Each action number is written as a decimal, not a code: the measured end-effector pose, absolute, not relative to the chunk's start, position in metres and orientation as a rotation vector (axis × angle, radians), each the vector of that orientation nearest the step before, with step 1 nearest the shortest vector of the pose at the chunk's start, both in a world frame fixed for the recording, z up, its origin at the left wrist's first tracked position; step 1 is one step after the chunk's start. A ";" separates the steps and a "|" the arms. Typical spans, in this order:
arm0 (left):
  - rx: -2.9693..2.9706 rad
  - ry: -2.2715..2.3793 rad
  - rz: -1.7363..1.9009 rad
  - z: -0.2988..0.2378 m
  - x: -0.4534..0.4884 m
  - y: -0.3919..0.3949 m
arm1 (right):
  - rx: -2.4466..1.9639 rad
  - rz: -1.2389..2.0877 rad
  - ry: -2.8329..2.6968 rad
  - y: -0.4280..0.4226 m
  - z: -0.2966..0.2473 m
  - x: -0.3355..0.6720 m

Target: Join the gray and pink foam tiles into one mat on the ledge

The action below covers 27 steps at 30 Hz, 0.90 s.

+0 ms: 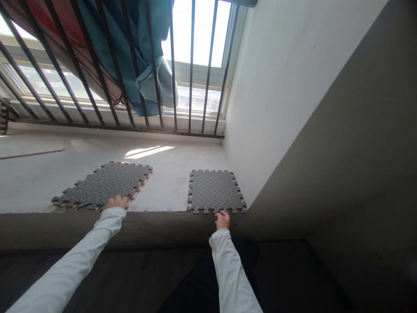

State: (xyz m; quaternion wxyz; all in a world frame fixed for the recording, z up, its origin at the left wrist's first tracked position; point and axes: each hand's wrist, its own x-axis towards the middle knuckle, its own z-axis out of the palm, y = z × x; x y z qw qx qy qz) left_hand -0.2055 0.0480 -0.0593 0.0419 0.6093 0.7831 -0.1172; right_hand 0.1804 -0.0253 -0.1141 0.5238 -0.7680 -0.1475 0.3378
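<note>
One grey mat (106, 184) under left hand (116, 202), grip unclear; second mat (214, 190) pinched at edge by right hand (223, 219).

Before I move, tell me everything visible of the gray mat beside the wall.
The gray mat, roughly square and foam-like, has a raised tread pattern and puzzle teeth along its edges. It appears to lie flat on the pale ledge, beside the wall, its near edge at the ledge's front. The right hand grips that edge near the middle.
</note>
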 end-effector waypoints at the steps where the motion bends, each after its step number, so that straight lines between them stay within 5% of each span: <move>1: 1.872 2.400 -0.344 -0.061 -0.205 0.048 | -1.834 0.809 -0.351 -0.025 -0.114 0.180; 27: 1.830 2.493 -0.272 -0.082 -0.204 0.055 | -1.758 0.851 -0.308 -0.025 -0.117 0.184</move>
